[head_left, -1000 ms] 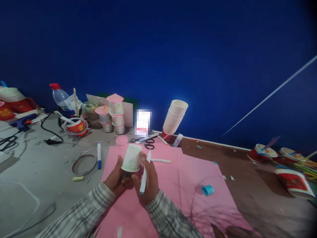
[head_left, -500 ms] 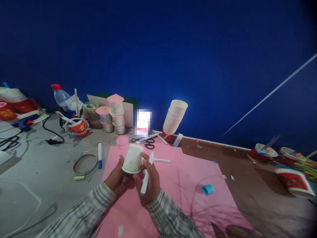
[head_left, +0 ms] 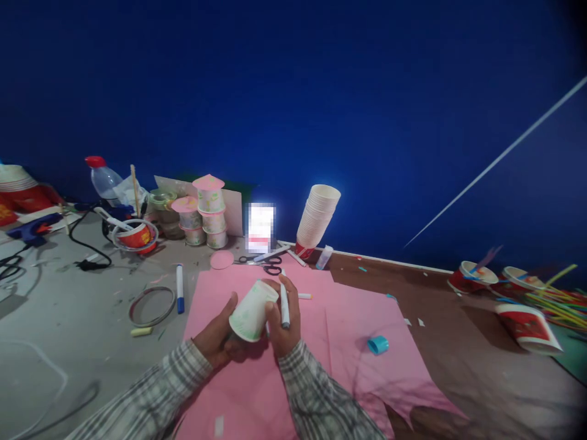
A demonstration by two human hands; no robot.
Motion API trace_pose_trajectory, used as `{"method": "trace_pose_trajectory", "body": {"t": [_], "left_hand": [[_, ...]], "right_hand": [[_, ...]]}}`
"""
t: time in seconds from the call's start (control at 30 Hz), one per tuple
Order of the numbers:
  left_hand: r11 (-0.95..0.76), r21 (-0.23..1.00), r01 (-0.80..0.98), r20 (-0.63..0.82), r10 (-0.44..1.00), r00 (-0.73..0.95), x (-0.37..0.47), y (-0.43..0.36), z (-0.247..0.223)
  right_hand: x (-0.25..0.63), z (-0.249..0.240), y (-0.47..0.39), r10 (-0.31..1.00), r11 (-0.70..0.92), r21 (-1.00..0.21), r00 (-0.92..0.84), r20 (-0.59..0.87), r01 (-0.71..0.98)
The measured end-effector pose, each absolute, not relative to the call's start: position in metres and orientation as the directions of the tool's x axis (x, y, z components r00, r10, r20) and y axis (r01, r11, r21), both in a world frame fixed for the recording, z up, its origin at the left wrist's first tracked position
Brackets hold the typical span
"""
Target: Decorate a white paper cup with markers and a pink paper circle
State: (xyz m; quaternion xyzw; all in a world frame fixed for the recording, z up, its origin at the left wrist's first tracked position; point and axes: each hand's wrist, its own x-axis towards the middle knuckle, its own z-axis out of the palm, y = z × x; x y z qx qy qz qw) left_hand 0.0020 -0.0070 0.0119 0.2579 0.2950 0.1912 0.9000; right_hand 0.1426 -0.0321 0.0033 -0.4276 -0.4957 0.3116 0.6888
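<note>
A white paper cup (head_left: 254, 311) with green markings is tilted over pink paper (head_left: 312, 342). Around its lower left side my left hand (head_left: 221, 339) is closed, thumb along the wall. At the cup's right side, my right hand (head_left: 285, 324) touches it with the fingers and also holds a white marker (head_left: 285, 305) upright between them. Another marker (head_left: 305, 296) lies on the paper just behind that hand. Scissors (head_left: 274, 266) rest at the paper's far edge, beside a round pink paper disc (head_left: 222, 260).
At the back stand decorated cup towers (head_left: 213, 214) and a leaning stack of cups (head_left: 318, 214). A blue-capped marker (head_left: 180, 288) and a tape ring (head_left: 152, 307) lie on the left; a teal piece (head_left: 378, 345) lies right. A red cup (head_left: 527, 329) is tipped over far right.
The cup has tilted further, its narrow end leaning right. My right hand has moved up and right along it, and the marker has turned more upright. The view has shifted slightly.
</note>
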Motion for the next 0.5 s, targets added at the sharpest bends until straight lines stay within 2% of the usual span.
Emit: {"method": "trace_pose_trajectory", "body": {"t": [0.2,0.37,0.5], "left_hand": [[0.623,0.733,-0.275,-0.288,0.649,0.704,0.0042,-0.0138,0.0190],[0.530,0.815,-0.232,-0.236,0.670,0.704,0.0041,-0.0173,0.0209],[0.551,0.810,-0.202,-0.253,0.638,0.728,0.0043,-0.0167,0.0178]], "right_hand": [[0.1448,0.0039,-0.0275,0.816,0.422,-0.907,0.431,0.385,0.010],[0.1465,-0.0003,-0.0236,0.806,0.385,-0.922,0.474,0.354,0.034],[0.1470,-0.0010,-0.0229,0.808,0.353,-0.933,0.481,0.340,0.067]]}}
